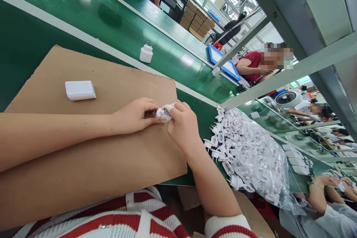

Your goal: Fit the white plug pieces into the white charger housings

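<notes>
Above the right part of a cardboard sheet [134,156], my left hand [136,114] and my right hand [184,124] meet at the fingertips. Both are closed around a small white plastic plug part [162,115], partly hidden by the fingers. Something white also covers a fingertip of my right hand. A white rectangular plastic housing [80,91] lies on the cardboard to the left. Beyond the cardboard, a white two-pin charger plug [146,52] stands with its pins up on the green surface.
To the right, a clear plastic bag [267,163] spills many white plug parts [223,137] onto the green bench. White blocks [295,160] stand in rows past it. A metal frame post [287,70] slants overhead. Other people sit along the line, one in a red top [252,61].
</notes>
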Available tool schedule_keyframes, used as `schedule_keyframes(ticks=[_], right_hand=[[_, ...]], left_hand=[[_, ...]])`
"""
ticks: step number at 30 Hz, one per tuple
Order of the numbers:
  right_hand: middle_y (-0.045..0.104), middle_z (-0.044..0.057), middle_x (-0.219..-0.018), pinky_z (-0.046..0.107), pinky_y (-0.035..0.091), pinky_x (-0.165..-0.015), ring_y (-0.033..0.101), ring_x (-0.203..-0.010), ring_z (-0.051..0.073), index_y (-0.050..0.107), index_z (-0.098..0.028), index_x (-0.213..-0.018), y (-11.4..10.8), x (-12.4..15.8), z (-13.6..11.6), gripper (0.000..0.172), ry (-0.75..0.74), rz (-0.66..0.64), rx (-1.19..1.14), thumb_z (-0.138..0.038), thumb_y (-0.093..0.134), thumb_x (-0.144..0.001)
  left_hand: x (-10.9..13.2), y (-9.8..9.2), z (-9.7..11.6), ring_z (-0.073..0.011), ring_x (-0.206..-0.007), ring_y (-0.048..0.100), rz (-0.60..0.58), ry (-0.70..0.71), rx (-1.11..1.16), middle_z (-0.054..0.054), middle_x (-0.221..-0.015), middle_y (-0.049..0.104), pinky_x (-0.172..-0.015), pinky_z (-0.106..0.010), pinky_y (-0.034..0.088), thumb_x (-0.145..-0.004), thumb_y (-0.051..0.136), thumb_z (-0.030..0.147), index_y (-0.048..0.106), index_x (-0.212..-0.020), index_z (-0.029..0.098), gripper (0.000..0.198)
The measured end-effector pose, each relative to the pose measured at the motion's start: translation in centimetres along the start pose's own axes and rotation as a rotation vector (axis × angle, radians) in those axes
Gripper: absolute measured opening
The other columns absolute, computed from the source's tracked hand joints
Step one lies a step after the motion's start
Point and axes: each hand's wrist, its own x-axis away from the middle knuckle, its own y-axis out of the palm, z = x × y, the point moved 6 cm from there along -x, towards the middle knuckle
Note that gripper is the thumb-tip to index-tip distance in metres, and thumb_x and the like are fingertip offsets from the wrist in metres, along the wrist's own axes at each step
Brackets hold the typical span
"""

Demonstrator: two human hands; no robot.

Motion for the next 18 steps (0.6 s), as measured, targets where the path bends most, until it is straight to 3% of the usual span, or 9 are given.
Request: schedule_keyframes(ticks=[4, 9, 13, 18], right_hand=[[0.063, 0.005, -0.084, 0.031, 0.043, -0.069, 0.054, -0.081, 0.022, 0.068, -0.022, -0.089, 0.1, 0.0, 0.5, 0.028, 0.064, -0.041, -0.022, -0.004, 0.052, -0.076], [0.062, 0.005, -0.085, 0.033, 0.044, -0.077, 0.054, -0.086, 0.023, 0.07, -0.023, -0.096, 0.2, 0.0, 0.6, 0.033, 0.069, -0.023, -0.004, -0.004, 0.05, -0.078], [0.06, 0.004, -0.082, 0.034, 0.043, -0.081, 0.054, -0.085, 0.022, 0.07, -0.022, -0.091, 0.3, 0.0, 1.1, 0.029, 0.091, -0.022, 0.02, -0.004, 0.053, -0.077], [0.06, 0.001, -0.081, 0.03, 0.044, -0.079, 0.057, -0.078, 0.018, 0.072, -0.023, -0.098, 1.1, -0.3, 1.8, 0.03, 0.141, -0.025, -0.074, -0.006, 0.055, -0.08]], left_hand=[[0.0, 0.1, -0.1, -0.0248, -0.098, 0.062, -0.004, 0.02, 0.001, -0.006, -0.102, 0.07, -0.087, -0.035, 0.048, -0.089, 0.062, 0.05, 0.074, -0.098, 0.022, 0.032], [0.0, 0.3, -0.4, -0.0253, -0.098, 0.062, 0.01, 0.019, 0.01, -0.006, -0.101, 0.07, -0.09, -0.036, 0.049, -0.089, 0.062, 0.053, 0.075, -0.098, 0.022, 0.035], [0.0, 0.3, -0.4, -0.0256, -0.098, 0.062, 0.026, 0.011, -0.006, -0.007, -0.101, 0.069, -0.089, -0.036, 0.049, -0.088, 0.062, 0.054, 0.075, -0.096, 0.021, 0.036], [0.0, 0.3, -0.3, -0.0253, -0.097, 0.063, 0.041, -0.036, -0.018, -0.006, -0.102, 0.07, -0.084, -0.034, 0.049, -0.086, 0.062, 0.059, 0.074, -0.099, 0.022, 0.041]])
